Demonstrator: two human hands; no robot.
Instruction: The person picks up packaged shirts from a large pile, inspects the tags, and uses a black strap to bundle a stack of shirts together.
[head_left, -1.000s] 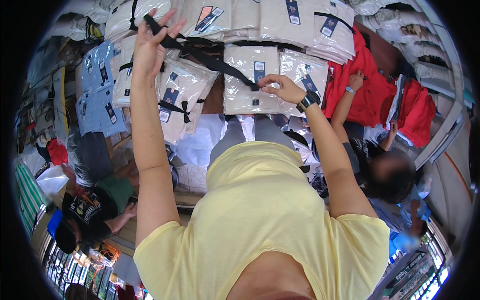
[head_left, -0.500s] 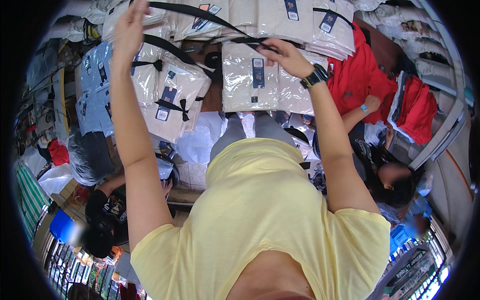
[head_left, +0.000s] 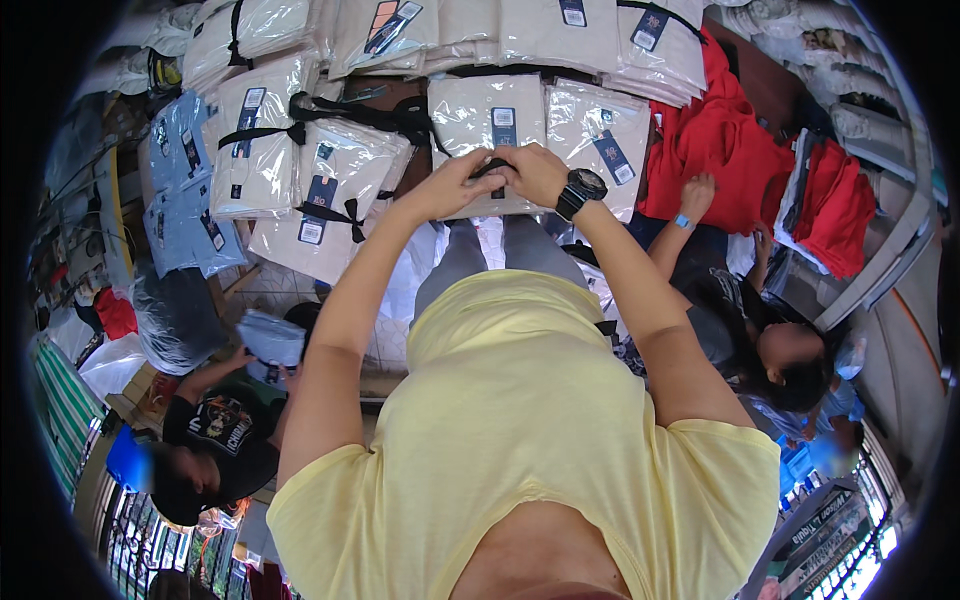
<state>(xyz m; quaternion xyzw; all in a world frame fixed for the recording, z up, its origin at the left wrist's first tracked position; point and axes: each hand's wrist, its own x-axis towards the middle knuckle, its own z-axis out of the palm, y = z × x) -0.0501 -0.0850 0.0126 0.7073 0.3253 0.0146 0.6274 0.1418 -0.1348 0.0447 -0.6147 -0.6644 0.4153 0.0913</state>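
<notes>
My left hand [head_left: 452,186] and my right hand [head_left: 538,174] meet over the near edge of a stack of cream garments [head_left: 470,105] in clear plastic with a dark tag. Fingers of both hands pinch a short stretch of black cloth strip [head_left: 488,167]; most of it is hidden by the hands. Just right of that lies another cream stack [head_left: 600,150]. To the left, a tangle of black strips [head_left: 400,118] rests between the stacks. Further left, cream bundles [head_left: 262,165] are tied round with black strips.
More wrapped cream stacks [head_left: 560,40] line the back. Light blue packs [head_left: 185,185] lie at the left, red cloth [head_left: 715,150] at the right. A co-worker's hand [head_left: 697,197] touches the red cloth. At the lower left, another person holds a blue pack [head_left: 272,340].
Both hands have come down and together from a wide spread, drawing the black strip to the near edge of the middle stack. The left co-worker now holds up a blue pack.
</notes>
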